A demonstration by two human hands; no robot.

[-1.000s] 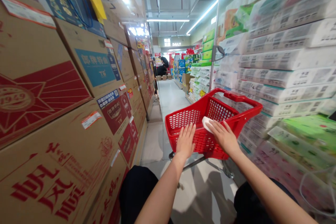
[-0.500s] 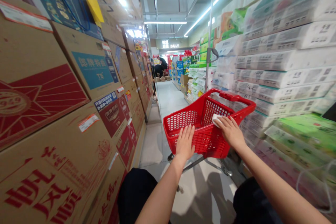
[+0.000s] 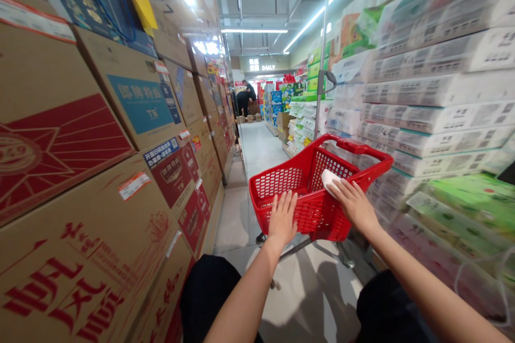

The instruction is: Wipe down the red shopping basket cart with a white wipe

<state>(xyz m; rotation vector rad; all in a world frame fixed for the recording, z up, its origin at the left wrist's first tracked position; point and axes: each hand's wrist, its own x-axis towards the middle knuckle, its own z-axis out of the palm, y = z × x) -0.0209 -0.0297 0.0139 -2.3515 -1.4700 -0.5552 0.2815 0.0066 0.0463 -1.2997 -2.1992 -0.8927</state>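
A red plastic shopping cart with perforated walls stands sideways in front of me, its handle toward the right. My left hand rests flat on the near wall, fingers stretched out over the rim, holding nothing. Farther right, my right hand presses a folded white cloth to the rim of the same wall, close to the handle end. The cloth sticks out past the fingertips into the basket; the part beneath my palm is hidden.
Stacked cardboard cartons line the left side. Wrapped tissue packs are piled high on the right. A metal pole rises behind the cart. Down the aisle, people in dark clothes bend near small boxes.
My right hand has shifted slightly, and more of the white cloth shows beyond the fingers. My left hand stays on the cart wall. A distant person has changed posture.
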